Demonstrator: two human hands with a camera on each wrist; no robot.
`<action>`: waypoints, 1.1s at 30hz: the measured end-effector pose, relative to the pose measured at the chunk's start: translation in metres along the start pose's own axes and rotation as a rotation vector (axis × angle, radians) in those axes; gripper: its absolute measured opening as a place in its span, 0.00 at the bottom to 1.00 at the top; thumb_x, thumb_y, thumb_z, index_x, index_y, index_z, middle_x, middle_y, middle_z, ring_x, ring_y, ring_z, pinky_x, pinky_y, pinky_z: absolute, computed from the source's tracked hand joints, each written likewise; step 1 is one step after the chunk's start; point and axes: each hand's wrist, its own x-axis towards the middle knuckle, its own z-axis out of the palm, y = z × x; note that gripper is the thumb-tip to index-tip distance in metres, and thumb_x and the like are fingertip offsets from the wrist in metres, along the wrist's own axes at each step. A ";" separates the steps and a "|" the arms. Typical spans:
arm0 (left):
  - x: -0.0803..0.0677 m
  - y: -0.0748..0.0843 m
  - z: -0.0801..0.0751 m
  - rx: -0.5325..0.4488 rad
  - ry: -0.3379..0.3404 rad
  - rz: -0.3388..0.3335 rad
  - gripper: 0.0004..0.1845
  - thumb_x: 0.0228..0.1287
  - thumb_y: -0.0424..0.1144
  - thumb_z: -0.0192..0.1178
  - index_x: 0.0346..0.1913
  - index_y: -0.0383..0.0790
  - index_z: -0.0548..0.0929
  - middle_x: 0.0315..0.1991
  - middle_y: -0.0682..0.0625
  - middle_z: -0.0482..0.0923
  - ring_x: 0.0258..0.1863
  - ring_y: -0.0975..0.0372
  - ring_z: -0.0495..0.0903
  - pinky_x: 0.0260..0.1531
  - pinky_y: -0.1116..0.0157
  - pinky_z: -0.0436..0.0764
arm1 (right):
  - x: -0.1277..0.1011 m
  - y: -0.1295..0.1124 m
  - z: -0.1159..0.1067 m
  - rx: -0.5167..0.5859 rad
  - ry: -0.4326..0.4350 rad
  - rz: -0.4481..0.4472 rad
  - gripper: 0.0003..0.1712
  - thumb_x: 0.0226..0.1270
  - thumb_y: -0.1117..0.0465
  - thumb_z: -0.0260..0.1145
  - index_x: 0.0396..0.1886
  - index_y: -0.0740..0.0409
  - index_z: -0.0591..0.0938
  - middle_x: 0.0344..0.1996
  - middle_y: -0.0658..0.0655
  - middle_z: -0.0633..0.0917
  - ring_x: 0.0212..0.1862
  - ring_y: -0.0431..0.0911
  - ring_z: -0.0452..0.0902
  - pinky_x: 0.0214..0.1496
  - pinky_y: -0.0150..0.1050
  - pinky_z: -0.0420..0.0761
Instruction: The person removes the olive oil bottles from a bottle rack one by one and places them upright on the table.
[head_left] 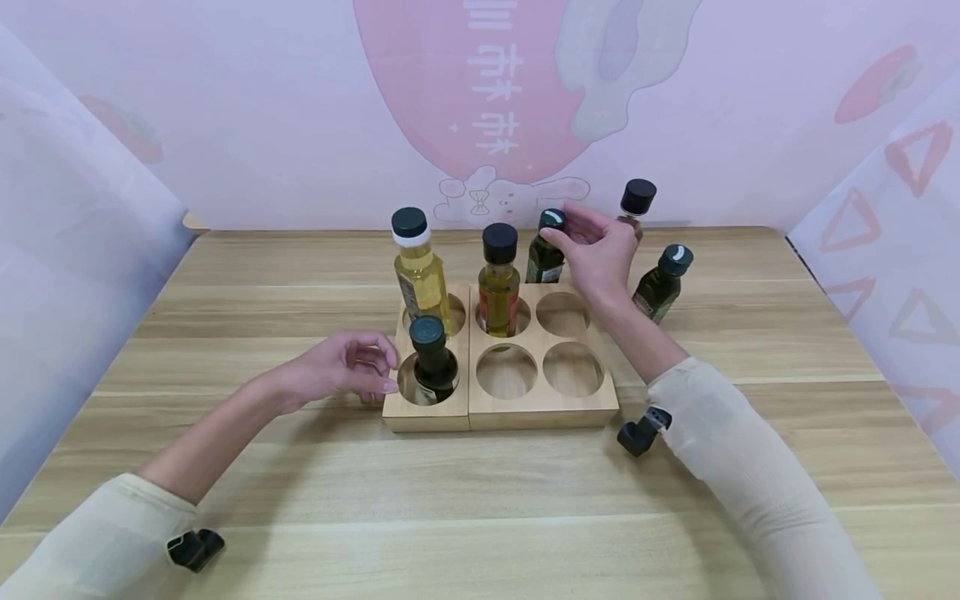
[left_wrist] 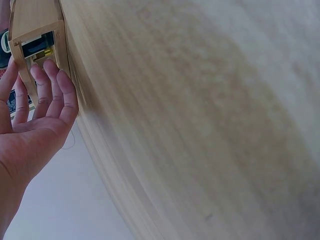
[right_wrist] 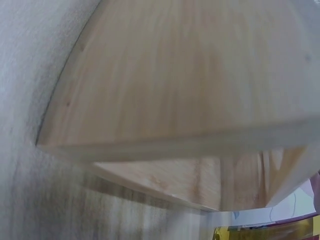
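Resting loosely open against the wooden rack (head_left: 540, 408), the left hand (head_left: 341, 367) half hides its near-left edge. Farther right, the right hand (head_left: 596, 250) pinches a dark bottle (head_left: 545, 258) by its cap, covering it. Wood-grain table (head_left: 300, 500), pink printed backdrop (head_left: 300, 100).

A pale wooden table (head_left: 480, 517) stands before pinkish-lilac fabric walls (head_left: 262, 100) printed with strawberries and triangles.

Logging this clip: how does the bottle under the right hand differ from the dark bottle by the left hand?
The green bottle stands behind the wooden rack, right hand gripping its cap. The dark bottle sits in a front rack hole, the left hand beside it, not holding it. Both are small, upright, dark-capped.
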 end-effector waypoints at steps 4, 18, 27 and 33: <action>0.000 0.000 0.000 0.003 -0.001 0.000 0.13 0.64 0.29 0.71 0.45 0.34 0.77 0.34 0.48 0.80 0.32 0.57 0.80 0.34 0.61 0.85 | -0.001 -0.003 -0.001 0.021 0.012 -0.014 0.25 0.57 0.73 0.79 0.56 0.72 0.84 0.53 0.68 0.87 0.54 0.51 0.87 0.58 0.34 0.83; 0.000 0.000 0.000 0.009 -0.002 0.016 0.12 0.64 0.29 0.71 0.44 0.34 0.77 0.34 0.48 0.80 0.32 0.57 0.80 0.34 0.62 0.85 | -0.008 -0.025 -0.005 0.089 0.006 -0.130 0.24 0.58 0.73 0.78 0.55 0.71 0.85 0.52 0.66 0.88 0.57 0.52 0.86 0.62 0.38 0.82; 0.001 -0.002 0.000 0.014 -0.002 -0.001 0.13 0.64 0.30 0.71 0.45 0.34 0.77 0.34 0.48 0.79 0.31 0.57 0.80 0.33 0.62 0.85 | -0.023 -0.041 -0.003 0.139 -0.121 -0.207 0.19 0.59 0.78 0.75 0.52 0.75 0.85 0.48 0.70 0.88 0.50 0.53 0.89 0.54 0.38 0.86; 0.001 -0.001 0.000 0.016 -0.004 0.003 0.13 0.64 0.29 0.71 0.45 0.33 0.76 0.34 0.48 0.79 0.31 0.57 0.80 0.33 0.61 0.85 | -0.033 -0.046 -0.002 0.177 -0.276 -0.173 0.20 0.61 0.80 0.72 0.55 0.77 0.83 0.51 0.70 0.87 0.51 0.45 0.88 0.57 0.39 0.85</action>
